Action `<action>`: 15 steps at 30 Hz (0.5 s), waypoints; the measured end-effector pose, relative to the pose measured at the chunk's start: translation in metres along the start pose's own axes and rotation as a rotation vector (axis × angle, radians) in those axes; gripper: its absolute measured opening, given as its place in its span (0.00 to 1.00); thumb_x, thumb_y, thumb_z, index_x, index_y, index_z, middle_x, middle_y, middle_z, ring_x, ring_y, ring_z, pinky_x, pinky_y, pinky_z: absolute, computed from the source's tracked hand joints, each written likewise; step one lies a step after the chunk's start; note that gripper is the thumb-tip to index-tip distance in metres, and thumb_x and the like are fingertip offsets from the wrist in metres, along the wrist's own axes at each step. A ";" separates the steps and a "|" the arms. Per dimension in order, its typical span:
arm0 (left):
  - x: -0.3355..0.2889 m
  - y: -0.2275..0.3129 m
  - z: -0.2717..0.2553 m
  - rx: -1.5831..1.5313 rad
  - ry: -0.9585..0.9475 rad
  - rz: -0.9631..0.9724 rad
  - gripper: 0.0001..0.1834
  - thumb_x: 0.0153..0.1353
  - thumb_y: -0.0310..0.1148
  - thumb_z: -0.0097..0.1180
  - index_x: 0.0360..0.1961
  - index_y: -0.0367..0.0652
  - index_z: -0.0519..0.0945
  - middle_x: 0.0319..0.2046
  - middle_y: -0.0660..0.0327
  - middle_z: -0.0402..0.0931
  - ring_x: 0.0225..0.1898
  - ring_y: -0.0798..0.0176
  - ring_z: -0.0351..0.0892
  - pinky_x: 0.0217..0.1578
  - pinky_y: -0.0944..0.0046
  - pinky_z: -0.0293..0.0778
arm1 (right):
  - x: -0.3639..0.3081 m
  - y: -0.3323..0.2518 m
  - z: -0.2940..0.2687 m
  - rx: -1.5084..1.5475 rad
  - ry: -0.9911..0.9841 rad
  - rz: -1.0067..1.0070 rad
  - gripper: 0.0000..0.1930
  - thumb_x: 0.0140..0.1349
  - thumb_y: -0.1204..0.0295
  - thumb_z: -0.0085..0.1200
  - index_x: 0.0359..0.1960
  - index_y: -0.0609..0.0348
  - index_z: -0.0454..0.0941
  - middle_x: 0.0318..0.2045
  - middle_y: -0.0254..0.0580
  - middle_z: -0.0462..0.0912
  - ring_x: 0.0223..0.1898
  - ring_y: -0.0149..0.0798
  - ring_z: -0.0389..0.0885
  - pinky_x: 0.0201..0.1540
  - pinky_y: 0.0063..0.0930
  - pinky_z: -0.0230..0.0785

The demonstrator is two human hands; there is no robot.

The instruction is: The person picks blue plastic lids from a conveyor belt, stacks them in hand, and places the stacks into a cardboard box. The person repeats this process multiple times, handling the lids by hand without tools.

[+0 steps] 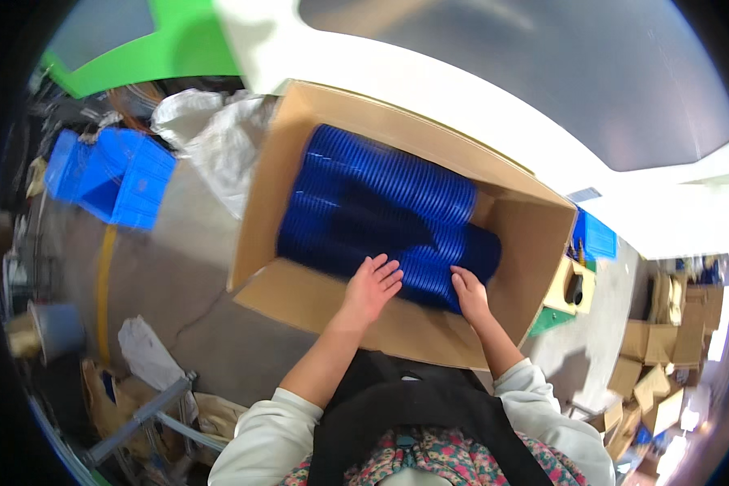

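A large open cardboard box (397, 121) stands in front of me. Inside lie two rows of glossy dark-blue round pieces stacked on edge like ribbed cylinders: a far row (389, 174) and a near row (356, 235). What kind of pieces they are, I cannot tell. My left hand (368, 290) is over the near side of the box, palm turned up and fingers stretched, holding nothing. By the right end of the near row, my right hand (472, 296) rests close against the blue pieces, thumb apart; some of its fingers are hidden.
A white machine panel (478, 105) rises right behind the box. Blue crates (142, 182) and a white sack (219, 146) lie to the left. At lower left runs a grey metal frame (146, 413). Cardboard boxes (656, 340) are piled at the far right.
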State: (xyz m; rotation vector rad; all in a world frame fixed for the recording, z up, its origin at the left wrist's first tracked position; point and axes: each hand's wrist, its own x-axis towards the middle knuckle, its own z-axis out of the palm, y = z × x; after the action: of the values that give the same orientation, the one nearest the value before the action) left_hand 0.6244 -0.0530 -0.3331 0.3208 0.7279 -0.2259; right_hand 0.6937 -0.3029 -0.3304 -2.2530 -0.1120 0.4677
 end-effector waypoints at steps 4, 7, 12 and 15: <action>-0.083 0.023 -0.061 -0.068 -0.019 0.210 0.28 0.71 0.52 0.42 0.64 0.47 0.66 0.58 0.55 0.72 0.58 0.54 0.72 0.59 0.50 0.67 | -0.018 -0.085 0.067 -0.082 -0.164 -0.418 0.16 0.67 0.68 0.50 0.54 0.60 0.76 0.56 0.50 0.77 0.59 0.48 0.74 0.63 0.34 0.63; -0.161 0.032 -0.120 -0.143 0.031 0.396 0.26 0.69 0.52 0.47 0.62 0.49 0.70 0.55 0.57 0.75 0.55 0.56 0.74 0.57 0.53 0.68 | -0.048 -0.159 0.127 -0.063 -0.318 -0.702 0.16 0.66 0.71 0.50 0.54 0.59 0.77 0.56 0.49 0.77 0.60 0.48 0.74 0.64 0.36 0.62; -0.315 0.033 -0.207 -0.249 0.230 0.656 0.24 0.70 0.48 0.47 0.62 0.49 0.69 0.56 0.60 0.75 0.54 0.59 0.73 0.57 0.56 0.67 | -0.138 -0.247 0.239 -0.004 -0.665 -0.882 0.18 0.67 0.70 0.47 0.56 0.65 0.75 0.55 0.53 0.77 0.58 0.48 0.74 0.64 0.38 0.62; -0.414 0.008 -0.256 -0.328 0.383 0.921 0.25 0.69 0.48 0.47 0.62 0.47 0.68 0.56 0.57 0.74 0.55 0.57 0.74 0.58 0.54 0.67 | -0.199 -0.260 0.337 0.056 -1.019 -0.949 0.17 0.66 0.72 0.51 0.55 0.63 0.76 0.54 0.51 0.78 0.56 0.46 0.76 0.61 0.36 0.65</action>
State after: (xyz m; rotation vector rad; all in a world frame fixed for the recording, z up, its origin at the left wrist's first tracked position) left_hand 0.1694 0.0849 -0.2281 0.3585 0.9055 0.8392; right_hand 0.4040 0.0639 -0.2808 -1.4409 -1.5485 0.9759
